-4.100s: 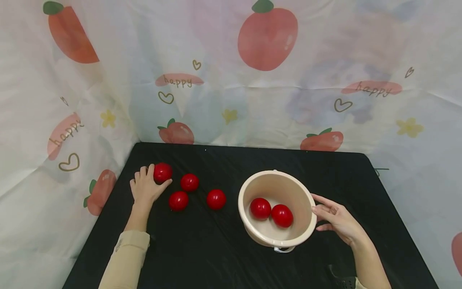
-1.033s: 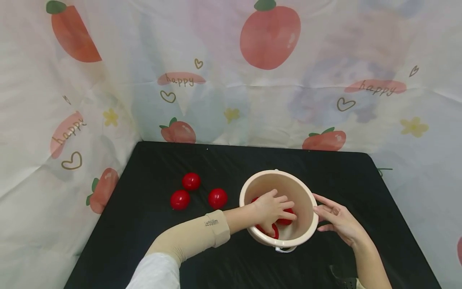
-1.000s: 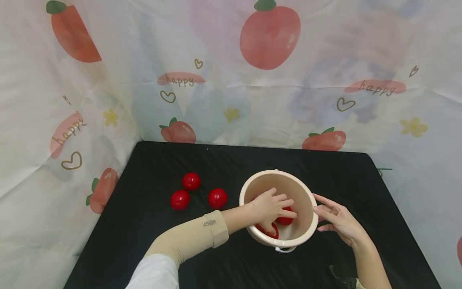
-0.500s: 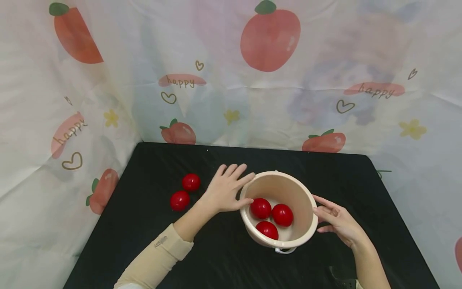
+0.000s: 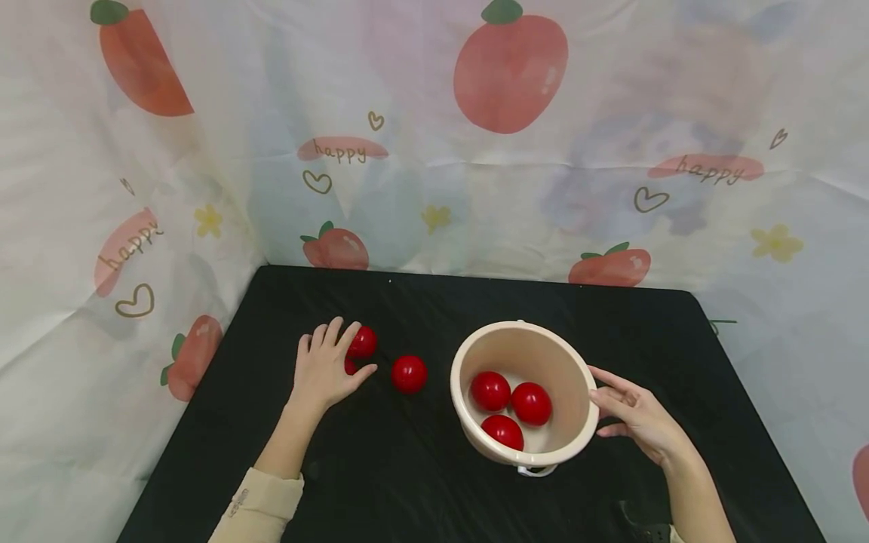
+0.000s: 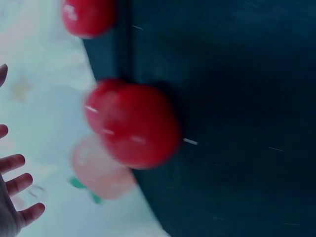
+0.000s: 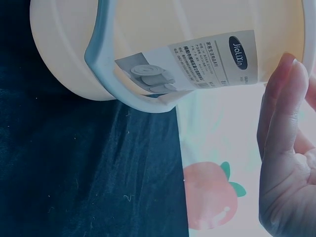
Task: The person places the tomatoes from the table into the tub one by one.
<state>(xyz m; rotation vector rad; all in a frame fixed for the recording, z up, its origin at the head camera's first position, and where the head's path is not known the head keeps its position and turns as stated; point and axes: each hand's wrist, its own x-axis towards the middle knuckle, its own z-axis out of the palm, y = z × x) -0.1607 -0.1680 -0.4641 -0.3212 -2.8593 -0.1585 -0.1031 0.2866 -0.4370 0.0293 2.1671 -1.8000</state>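
My left hand [image 5: 327, 369] hovers at the left of the table, fingers spread, over two glossy red balls. The farther red ball [image 5: 363, 342] shows past its fingertips; the nearer one [image 5: 349, 366] is mostly hidden under the hand. A third red ball [image 5: 409, 375] lies just to the right. In the left wrist view, blurred red balls [image 6: 140, 126] sit clear of the fingers [image 6: 19, 183]. My right hand [image 5: 641, 415] pinches the right rim of a cream bucket [image 5: 468, 430], which holds three red balls [image 5: 532, 405]. Its thumb and fingers meet at the rim [image 7: 310, 39].
A black-covered table [image 5: 407, 483] bears everything. Behind and to the left hangs a pale curtain [image 5: 421, 188] printed with fruit and hearts. The bucket carries a white handle [image 5: 536, 471] at its near side and a paper label [image 7: 212, 61].
The left hand has carried the leftmost ball into the bucket, let go of it there, and swung back left over the balls on the table. The right hand keeps its hold on the rim.
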